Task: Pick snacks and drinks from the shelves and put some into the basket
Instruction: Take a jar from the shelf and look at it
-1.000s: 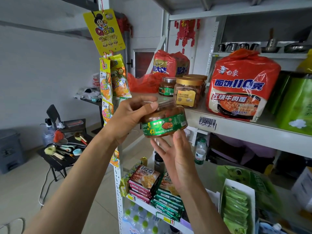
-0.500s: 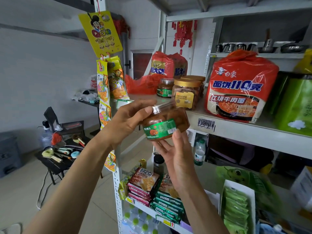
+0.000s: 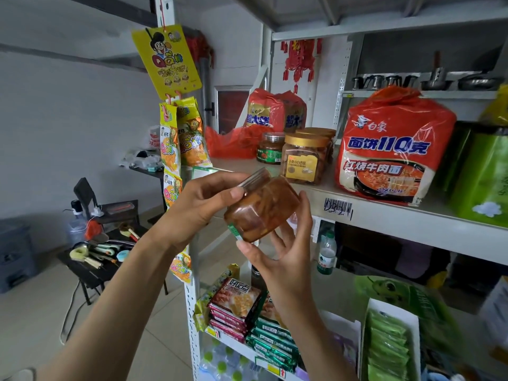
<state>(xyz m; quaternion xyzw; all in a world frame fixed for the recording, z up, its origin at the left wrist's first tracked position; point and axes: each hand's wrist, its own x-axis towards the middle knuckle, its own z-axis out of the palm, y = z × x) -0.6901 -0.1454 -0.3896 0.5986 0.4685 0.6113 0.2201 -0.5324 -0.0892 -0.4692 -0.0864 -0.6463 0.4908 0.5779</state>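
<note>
Before the shelf [image 3: 384, 215], tilted jar [image 3: 264, 213] gripped between left hand [image 3: 198, 204] and right hand [image 3: 286, 259].

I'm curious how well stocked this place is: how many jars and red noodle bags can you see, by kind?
Held green-labelled jar: 1
Shelved green-labelled jar: 1
Gold-lidded jars: 2
Red noodle bags: 3
Total: 7

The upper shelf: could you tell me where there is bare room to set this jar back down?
On the upper shelf, the front strip is bare between the hanging snack packets and the gold-lidded jar. From that jar to the red noodle pack it is crowded.
</note>
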